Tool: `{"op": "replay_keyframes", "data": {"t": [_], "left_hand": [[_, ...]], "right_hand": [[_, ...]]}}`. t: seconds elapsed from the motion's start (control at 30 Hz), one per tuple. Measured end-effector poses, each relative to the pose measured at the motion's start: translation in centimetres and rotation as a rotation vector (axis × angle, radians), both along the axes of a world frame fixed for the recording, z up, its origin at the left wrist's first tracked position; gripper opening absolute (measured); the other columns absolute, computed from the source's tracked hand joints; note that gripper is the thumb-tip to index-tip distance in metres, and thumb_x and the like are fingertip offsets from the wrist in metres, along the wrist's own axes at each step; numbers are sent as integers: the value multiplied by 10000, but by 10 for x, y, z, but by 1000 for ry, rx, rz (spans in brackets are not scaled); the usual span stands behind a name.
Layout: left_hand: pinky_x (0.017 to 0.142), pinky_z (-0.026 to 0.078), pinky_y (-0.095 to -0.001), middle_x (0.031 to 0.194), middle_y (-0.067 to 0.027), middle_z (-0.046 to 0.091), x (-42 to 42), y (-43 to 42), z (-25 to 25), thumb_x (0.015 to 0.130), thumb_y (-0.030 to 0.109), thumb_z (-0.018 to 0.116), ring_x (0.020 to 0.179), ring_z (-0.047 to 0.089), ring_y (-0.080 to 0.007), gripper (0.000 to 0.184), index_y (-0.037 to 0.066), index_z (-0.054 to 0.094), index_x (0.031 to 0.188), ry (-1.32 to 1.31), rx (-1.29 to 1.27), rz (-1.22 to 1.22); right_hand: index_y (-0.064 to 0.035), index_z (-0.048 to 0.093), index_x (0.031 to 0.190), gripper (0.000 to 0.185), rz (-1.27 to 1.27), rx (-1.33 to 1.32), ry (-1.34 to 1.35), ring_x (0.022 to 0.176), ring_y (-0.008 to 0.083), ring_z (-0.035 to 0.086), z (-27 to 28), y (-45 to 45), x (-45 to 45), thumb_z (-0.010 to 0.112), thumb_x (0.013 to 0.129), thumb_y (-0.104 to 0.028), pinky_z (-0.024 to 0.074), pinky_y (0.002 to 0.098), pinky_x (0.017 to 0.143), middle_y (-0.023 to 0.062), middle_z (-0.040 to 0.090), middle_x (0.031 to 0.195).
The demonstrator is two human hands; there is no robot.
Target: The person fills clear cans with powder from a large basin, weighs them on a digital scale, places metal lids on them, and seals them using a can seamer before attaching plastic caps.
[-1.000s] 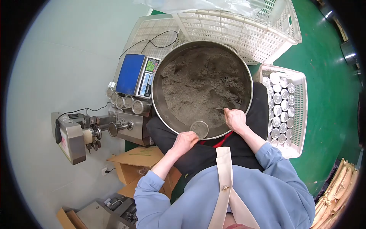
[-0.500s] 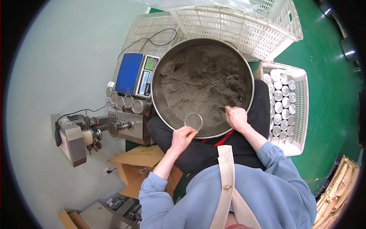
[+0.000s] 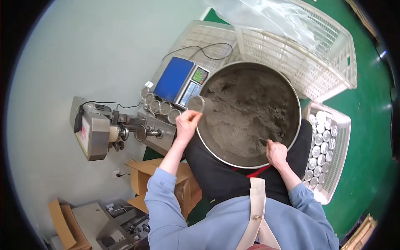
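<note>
My left hand (image 3: 186, 125) pinches a clear round jar (image 3: 195, 103) by its side. It is held at the left rim of a large metal pot (image 3: 299, 114), near the scale. Grey-brown powder (image 3: 246, 114) fills much of the pot, lumpy and uneven. My right hand (image 3: 276, 153) is closed at the pot's near right edge, around what looks like a spoon (image 3: 262, 142). Only a small dark part of that spoon shows above the powder.
A blue-topped digital scale (image 3: 174, 79) stands left of the pot, with several powder-filled jars (image 3: 166, 108) beside it. Further left is a metal machine (image 3: 96, 133). A crate (image 3: 342, 154) of silver-topped cans sits at right; a large white crate (image 3: 287, 54) lies behind. An open carton (image 3: 182, 191) is below.
My left hand has lifted the jar from over the pot's near side toward the scale and the row of jars. My right hand stays at the powder. The view has turned and shifted.
</note>
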State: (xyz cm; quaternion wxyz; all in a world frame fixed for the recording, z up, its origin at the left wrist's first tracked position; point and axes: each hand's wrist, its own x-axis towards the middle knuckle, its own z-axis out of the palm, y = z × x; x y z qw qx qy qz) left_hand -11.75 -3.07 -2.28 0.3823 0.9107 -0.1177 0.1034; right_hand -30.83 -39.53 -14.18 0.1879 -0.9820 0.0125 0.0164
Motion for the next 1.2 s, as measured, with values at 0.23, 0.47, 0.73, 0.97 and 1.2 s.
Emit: {"op": "replay_keyframes", "data": {"t": [0.23,0.47,0.73,0.97,1.2], "left_hand": [[653,549,-342,751,-145,739,125,65,-34,832,123,838,667,726,-231,155,-13,789,887,-105,-36,317],[828,583,-398,1096,-219,733,171,91,-53,839,134,779,862,748,-309,296,-8,754,1098,-130,75,445],[1003,525,-484,1350,-271,604,-10,-26,-91,863,177,746,1135,650,-425,772,-60,434,1528,-208,148,37],[1223,271,-592,1330,-173,667,-77,-33,-106,863,261,772,1324,583,-340,562,19,632,1351,-36,489,-27],[1052,468,-452,1178,-111,727,-83,-32,-104,851,248,774,1129,684,-278,238,62,772,999,8,353,-83]], "right_hand": [[-63,733,987,144,-48,-17,-3,687,351,701,-2,3,0,652,937,-171,553,474,661,182,680,723],[-61,729,947,133,-41,-38,11,700,346,711,4,3,4,657,923,-170,562,473,672,181,691,719],[-63,751,969,182,36,-59,148,724,376,720,0,1,4,628,957,-196,567,497,698,206,709,747],[-61,775,981,244,168,172,218,840,426,727,-30,17,63,611,966,-240,576,537,777,235,736,880],[-98,782,1096,280,85,465,322,934,423,738,-102,97,118,575,991,-254,589,508,846,200,764,935]]}}
